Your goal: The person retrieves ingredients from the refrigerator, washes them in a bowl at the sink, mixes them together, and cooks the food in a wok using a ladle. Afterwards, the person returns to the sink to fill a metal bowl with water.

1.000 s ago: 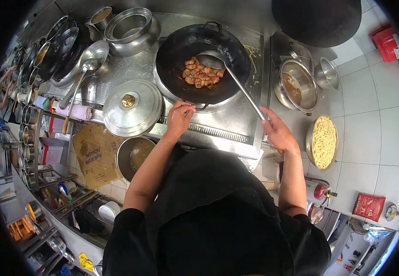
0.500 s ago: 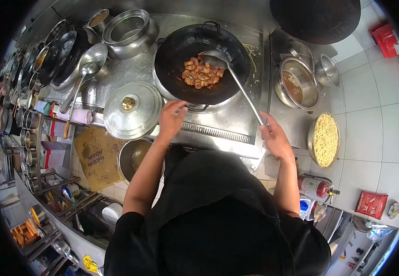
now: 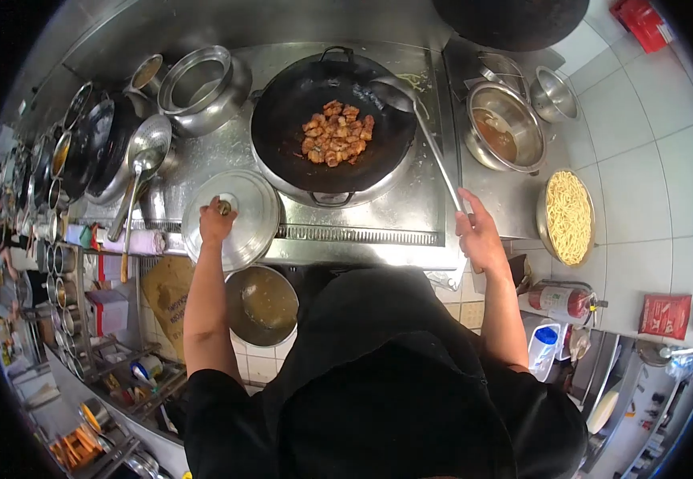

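My left hand [image 3: 218,221] is closed round the knob of a round metal lid [image 3: 249,209], which lies on the left front of the stove. In my right hand [image 3: 479,231] is the long handle of a ladle [image 3: 395,94]. The ladle's bowl rests at the upper right rim of a black wok [image 3: 290,96]. Browned chunks of meat [image 3: 336,134] sit heaped in the middle of the wok, apart from the ladle.
A bowl of noodles [image 3: 568,217] and a metal bowl of brown liquid [image 3: 504,132] stand to the right. On the left are a skimmer [image 3: 150,142] and a metal pot [image 3: 196,88]. Below the stove edge sits a pot of liquid [image 3: 263,306]. A fire extinguisher [image 3: 559,299] is low right.
My left hand has moved left from beside the wok and taken hold of the lid's knob. The ladle has lifted off the meat to the wok's right rim.
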Tool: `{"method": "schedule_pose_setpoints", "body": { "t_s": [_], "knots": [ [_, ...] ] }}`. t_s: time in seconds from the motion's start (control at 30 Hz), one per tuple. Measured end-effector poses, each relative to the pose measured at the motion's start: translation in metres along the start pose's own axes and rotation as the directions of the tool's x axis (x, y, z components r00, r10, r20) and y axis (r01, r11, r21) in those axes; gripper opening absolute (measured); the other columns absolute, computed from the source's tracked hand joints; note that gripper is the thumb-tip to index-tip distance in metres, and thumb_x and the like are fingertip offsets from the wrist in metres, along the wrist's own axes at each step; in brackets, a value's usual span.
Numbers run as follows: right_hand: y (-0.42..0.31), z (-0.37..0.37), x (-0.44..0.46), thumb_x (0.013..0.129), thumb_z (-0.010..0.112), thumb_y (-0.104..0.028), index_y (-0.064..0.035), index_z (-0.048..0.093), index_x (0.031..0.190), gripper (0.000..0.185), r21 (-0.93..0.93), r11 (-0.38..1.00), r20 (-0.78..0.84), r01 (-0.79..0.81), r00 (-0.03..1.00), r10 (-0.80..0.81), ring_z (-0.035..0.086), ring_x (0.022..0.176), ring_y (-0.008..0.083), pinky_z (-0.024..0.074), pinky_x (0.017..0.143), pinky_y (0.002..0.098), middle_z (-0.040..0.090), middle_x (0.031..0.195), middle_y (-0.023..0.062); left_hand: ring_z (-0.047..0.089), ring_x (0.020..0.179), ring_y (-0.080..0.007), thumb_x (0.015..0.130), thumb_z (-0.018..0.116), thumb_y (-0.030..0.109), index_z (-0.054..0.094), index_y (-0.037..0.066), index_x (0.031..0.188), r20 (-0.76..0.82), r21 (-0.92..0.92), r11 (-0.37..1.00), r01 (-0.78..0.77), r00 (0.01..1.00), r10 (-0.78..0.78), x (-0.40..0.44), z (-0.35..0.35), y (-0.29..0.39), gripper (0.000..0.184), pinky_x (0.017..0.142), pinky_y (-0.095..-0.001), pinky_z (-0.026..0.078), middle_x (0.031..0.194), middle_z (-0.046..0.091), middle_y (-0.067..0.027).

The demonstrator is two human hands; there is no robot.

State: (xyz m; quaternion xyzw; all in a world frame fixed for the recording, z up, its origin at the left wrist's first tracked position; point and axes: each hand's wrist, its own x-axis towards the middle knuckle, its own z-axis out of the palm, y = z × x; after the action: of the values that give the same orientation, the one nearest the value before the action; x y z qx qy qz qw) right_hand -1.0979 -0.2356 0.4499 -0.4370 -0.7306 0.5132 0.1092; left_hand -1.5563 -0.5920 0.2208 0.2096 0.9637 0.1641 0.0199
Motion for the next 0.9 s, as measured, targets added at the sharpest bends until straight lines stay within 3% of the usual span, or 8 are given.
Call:
{"method": "schedule_pose_setpoints", "body": {
  "t_s": [0.07,0.27,0.33,0.4,0.47,0.67,0.73,0.9],
  "knots": [
    [0.001,0.003,-0.002,0.101,0.054,-0.014,-0.0177,0.043,0.147,0.048,0.041,0.999,0.021,-0.026,0.999,0.025,0.044,0.053,0.0074,0.0389,0.048,0.0261,0.053,0.072,0.0013,0.062,0.105,-0.0437,0.073,0.079,0.038,0.057,0.015,0.133,0.085,-0.048,0.998,-0.038,0.995,0.042,0.013,0.010,-0.013,0.068,0.090,-0.0466,0.053,0.125,0.056,-0.0222],
    [0.005,-0.014,-0.012,0.099,0.057,-0.014,-0.0183,0.046,0.145,0.047,0.100,0.995,-0.106,-0.006,0.994,0.016,0.047,0.055,0.0076,0.0407,0.050,0.0259,0.056,0.070,0.0014,0.070,0.089,-0.0375,0.070,0.074,0.030,0.072,0.007,0.097,0.062,0.019,1.000,0.001,0.998,-0.003,0.000,-0.074,0.019,0.036,0.079,-0.0462,0.054,0.090,0.072,-0.0202],
    [0.018,-0.026,-0.013,0.099,0.058,-0.014,-0.0185,0.047,0.144,0.047,0.111,0.994,-0.182,-0.003,0.983,0.023,0.049,0.057,0.0081,0.0418,0.052,0.0262,0.057,0.070,0.0018,0.070,0.090,-0.0384,0.068,0.076,0.032,0.073,0.007,0.100,0.059,0.013,0.999,0.036,0.998,-0.037,-0.003,-0.109,0.013,0.041,0.079,-0.0455,0.055,0.094,0.072,-0.0211],
    [0.039,-0.041,-0.004,0.097,0.058,-0.014,-0.0164,0.049,0.142,0.047,-0.027,0.989,-0.362,0.146,0.921,-0.146,0.046,0.055,0.0073,0.0386,0.052,0.0256,0.056,0.069,0.0005,0.070,0.090,-0.0378,0.066,0.078,0.033,0.073,0.007,0.103,0.026,0.042,0.998,0.046,0.999,-0.047,0.005,-0.134,-0.006,0.045,0.079,-0.0442,0.055,0.095,0.072,-0.0218],
    [0.043,-0.057,0.009,0.096,0.058,-0.014,-0.0152,0.051,0.140,0.044,-0.068,0.991,-0.459,0.113,0.879,-0.131,0.050,0.061,0.0097,0.0419,0.057,0.0289,0.058,0.069,0.0017,0.070,0.089,-0.0368,0.066,0.079,0.030,0.074,0.007,0.105,0.043,0.076,0.997,-0.002,0.999,-0.002,0.015,-0.167,-0.006,0.046,0.078,-0.0434,0.055,0.095,0.072,-0.0222],
    [0.073,-0.097,0.096,0.092,0.062,-0.020,-0.0176,0.053,0.133,0.042,-0.237,0.969,-0.655,0.065,0.727,-0.209,0.063,0.064,0.0335,0.0509,0.065,0.0415,0.060,0.067,0.0184,0.070,0.085,-0.0360,0.073,0.077,0.029,0.073,0.005,0.106,-0.065,0.051,0.998,-0.026,0.997,0.030,0.028,-0.229,0.114,0.041,0.076,-0.0442,0.053,0.088,0.071,-0.0223],
    [0.091,-0.107,0.129,0.091,0.060,-0.020,-0.0205,0.053,0.133,0.042,-0.379,0.925,-0.672,0.030,0.679,-0.297,0.066,0.077,0.0444,0.0514,0.073,0.0508,0.065,0.075,0.0240,0.070,0.087,-0.0360,0.075,0.076,0.030,0.071,0.005,0.109,-0.147,0.035,0.976,-0.215,0.965,0.217,0.037,-0.224,0.142,0.043,0.077,-0.0444,0.053,0.090,0.071,-0.0222],
    [0.108,-0.122,0.160,0.093,0.056,-0.020,-0.0230,0.048,0.136,0.044,-0.452,0.888,-0.603,-0.079,0.761,-0.239,0.065,0.089,0.0466,0.0509,0.078,0.0557,0.069,0.092,0.0260,0.069,0.088,-0.0371,0.075,0.076,0.034,0.072,0.010,0.109,-0.011,-0.027,0.936,-0.352,0.936,0.352,0.049,-0.194,0.250,0.042,0.078,-0.0445,0.053,0.094,0.071,-0.0205]
  ]
}}
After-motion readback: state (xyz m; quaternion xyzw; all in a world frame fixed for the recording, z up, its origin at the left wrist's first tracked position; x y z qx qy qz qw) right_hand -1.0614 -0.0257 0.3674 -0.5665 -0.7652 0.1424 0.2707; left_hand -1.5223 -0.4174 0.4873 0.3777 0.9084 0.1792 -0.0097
